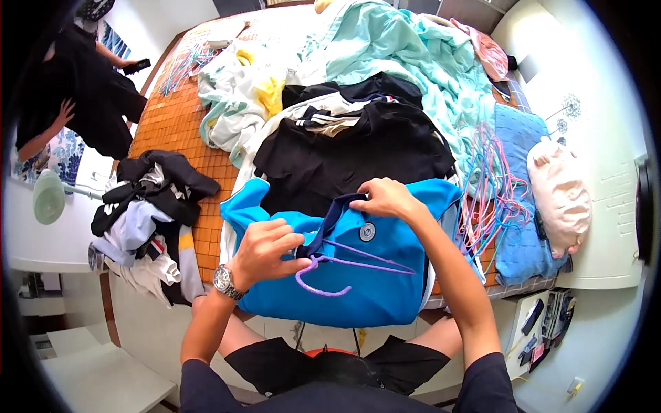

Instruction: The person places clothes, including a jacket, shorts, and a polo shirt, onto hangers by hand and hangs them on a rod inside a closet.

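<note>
A bright blue shirt (330,301) with a navy collar (335,215) and a round badge lies across my lap and the bed's near edge. My left hand (267,253), with a watch on the wrist, is closed on the left side of the collar, close to the hook of a purple clothes hanger (323,292). The hanger's hook points toward me and part of its frame lies over the blue cloth. My right hand (387,199) pinches the collar's far right side. Just beyond, a black shirt (351,158) lies spread on top of other garments.
A tangle of pink, blue and purple hangers (492,199) lies to the right, beside a blue pillow (520,186) and a pink plush item (561,196). Crumpled clothes (148,206) are heaped at left. A mint blanket (392,45) covers the far bed. Another person (76,89) stands at left holding a phone.
</note>
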Available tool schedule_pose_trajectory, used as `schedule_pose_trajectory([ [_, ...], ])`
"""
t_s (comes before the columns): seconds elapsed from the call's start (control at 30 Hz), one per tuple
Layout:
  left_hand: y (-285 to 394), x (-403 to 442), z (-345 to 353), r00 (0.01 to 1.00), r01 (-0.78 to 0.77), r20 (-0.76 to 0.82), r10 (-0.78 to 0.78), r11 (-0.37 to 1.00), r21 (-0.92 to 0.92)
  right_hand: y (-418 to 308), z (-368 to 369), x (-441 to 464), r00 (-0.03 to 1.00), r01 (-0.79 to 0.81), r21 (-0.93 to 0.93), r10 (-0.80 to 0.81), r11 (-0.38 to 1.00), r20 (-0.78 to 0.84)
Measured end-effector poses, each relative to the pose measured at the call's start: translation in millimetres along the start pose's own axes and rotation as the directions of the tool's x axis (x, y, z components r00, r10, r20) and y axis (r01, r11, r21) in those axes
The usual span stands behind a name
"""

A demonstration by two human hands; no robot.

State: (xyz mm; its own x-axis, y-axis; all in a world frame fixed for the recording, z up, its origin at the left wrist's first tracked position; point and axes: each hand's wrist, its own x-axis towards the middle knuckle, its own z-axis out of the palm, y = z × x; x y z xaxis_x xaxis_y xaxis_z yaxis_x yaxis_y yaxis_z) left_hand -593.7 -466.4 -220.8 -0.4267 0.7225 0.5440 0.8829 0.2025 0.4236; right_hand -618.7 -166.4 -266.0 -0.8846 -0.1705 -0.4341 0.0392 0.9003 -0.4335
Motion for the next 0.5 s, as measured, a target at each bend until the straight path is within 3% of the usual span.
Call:
schedule_pose_trajectory([
  [0.13, 0.2, -9.0, -4.3, 0.998, 0.062, 0.014, -0.062, 0.998, -0.006, 25.2, 15.0, 5.5, 0.996, -0.045, 0.253, 0.062, 0.966, -0.058],
  [0.33, -11.2, -22.5, 1.3, 0.995, 0.099, -0.035, -0.098, 0.995, 0.032, 37.3, 11.4, 0.8, 0.989, -0.145, 0.514, 0.128, 0.845, 0.069],
  [0.4, -14.3, -24.5, 0.4, 0.99, 0.096, -0.112, -0.088, 0.993, 0.069, 37.4, 8.5, -0.8, 0.989, -0.146, 0.553, 0.125, 0.82, 0.076],
  [0.5, -20.8, -34.1, 1.8, 0.943, 0.219, -0.272, -0.191, 0.973, 0.078, 36.1, 1.8, -3.9, 0.995, -0.1, 0.577, 0.081, 0.81, 0.058],
])
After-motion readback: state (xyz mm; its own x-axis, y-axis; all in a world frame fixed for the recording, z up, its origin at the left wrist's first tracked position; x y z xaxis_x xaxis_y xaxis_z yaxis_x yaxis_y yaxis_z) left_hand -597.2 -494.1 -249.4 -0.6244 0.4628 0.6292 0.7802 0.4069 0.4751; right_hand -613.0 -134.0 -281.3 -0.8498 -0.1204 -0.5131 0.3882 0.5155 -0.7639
